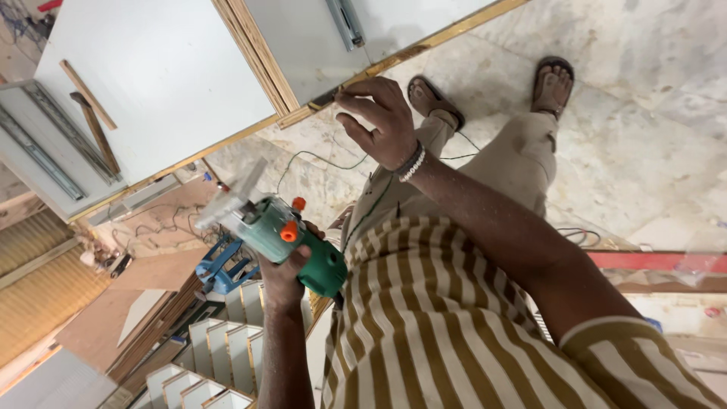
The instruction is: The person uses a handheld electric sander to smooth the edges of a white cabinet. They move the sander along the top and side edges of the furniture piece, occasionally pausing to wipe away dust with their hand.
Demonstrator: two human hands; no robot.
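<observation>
Left hand [284, 276] grips green trimmer [284, 231]; right hand [382, 121] touches panel edge [333, 95].

- Shirt [439, 333]: short-sleeved, olive-brown and cream stripes, filling the frame toward 5 o'clock.
- Trousers [522, 163]: plain beige.
- Sandals [553, 83]: dark, open-toed, toward 1 o'clock.
- Bracelets [413, 163]: one dark band and one of pale beads on one wrist.

Carpentry or furniture workshop. White laminated plywood cabinet panels [159, 76] with raw layered edges fill upper frame; grey metal drawer slides [53, 144] screwed onto one panel. Loose wooden strips [95, 125] lie on panel face. Green handheld electric trimmer with orange knobs [284, 238] in view, thin green cable [318, 159] trailing. Row of small white-faced board offcuts [219, 344] stacked below. Blue metal tool [219, 265] beside them. Dusty pale marble floor [644, 136], brown plywood sheets [113, 326] lying about.
</observation>
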